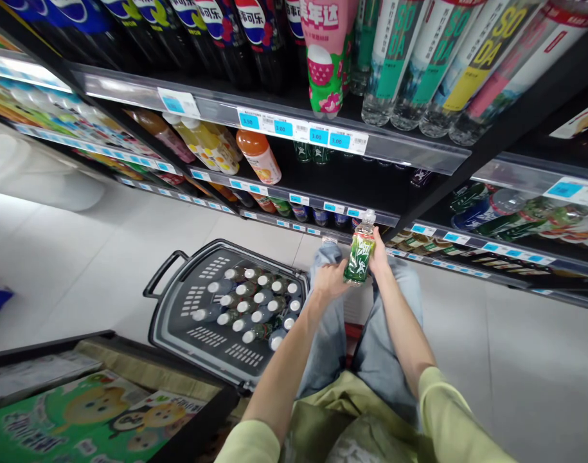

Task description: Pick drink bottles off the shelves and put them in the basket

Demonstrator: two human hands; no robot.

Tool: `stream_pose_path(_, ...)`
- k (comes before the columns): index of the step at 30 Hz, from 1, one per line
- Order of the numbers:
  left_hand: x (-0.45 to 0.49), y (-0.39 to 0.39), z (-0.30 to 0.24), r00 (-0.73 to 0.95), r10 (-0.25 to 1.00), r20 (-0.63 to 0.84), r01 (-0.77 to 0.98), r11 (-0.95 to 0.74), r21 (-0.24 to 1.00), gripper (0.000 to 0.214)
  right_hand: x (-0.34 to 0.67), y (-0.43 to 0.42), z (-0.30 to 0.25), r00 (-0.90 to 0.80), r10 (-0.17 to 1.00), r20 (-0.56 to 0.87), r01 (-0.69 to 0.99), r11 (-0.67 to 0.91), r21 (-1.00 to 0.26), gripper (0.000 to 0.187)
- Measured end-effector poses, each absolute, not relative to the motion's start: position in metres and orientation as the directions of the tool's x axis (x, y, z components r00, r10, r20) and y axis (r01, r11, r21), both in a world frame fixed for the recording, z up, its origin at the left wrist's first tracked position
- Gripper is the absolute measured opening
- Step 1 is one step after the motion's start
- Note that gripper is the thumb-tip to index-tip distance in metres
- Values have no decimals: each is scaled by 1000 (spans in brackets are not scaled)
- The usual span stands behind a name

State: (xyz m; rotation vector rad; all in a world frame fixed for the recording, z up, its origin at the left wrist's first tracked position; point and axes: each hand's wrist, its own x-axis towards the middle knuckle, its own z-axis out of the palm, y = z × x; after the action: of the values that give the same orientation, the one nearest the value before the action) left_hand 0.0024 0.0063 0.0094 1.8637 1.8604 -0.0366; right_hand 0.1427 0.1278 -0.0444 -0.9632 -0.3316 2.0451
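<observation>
A clear drink bottle (360, 252) with a green label and a white cap is held upright, slightly tilted, above my knees. My right hand (379, 254) wraps round its right side. Against the lower left side of the bottle, the fingers of my left hand (330, 281) are curled, partly hidden behind it. To the left on the floor stands a grey and black shopping basket (197, 257), holding several white-capped bottles (262, 298) packed upright together.
Shelving with price-tag strips (303, 128) runs across in front, stocked with dark cola bottles (259, 32), soda water bottles (419, 64) and an orange juice bottle (259, 156). At the lower left is a display with a green printed package (76, 418). Tiled floor (525, 360) extends right.
</observation>
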Motion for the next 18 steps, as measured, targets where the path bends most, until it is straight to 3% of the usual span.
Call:
stream_pose_path(7,1,6,8,60,930,-362,940,69,335,47,141,127,-30,-356,785,-506,-596,-608,-524,62)
stream_pose_path(12,1,6,9,69,931,-360,940,61,337,48,141,128,-30,-383,787,-484,-569,-614,-547,56)
stream_pose_path(18,1,6,8,65,933,-354,940,62,335,49,138,128,-32,-380,782,-495,-549,-621,-560,61)
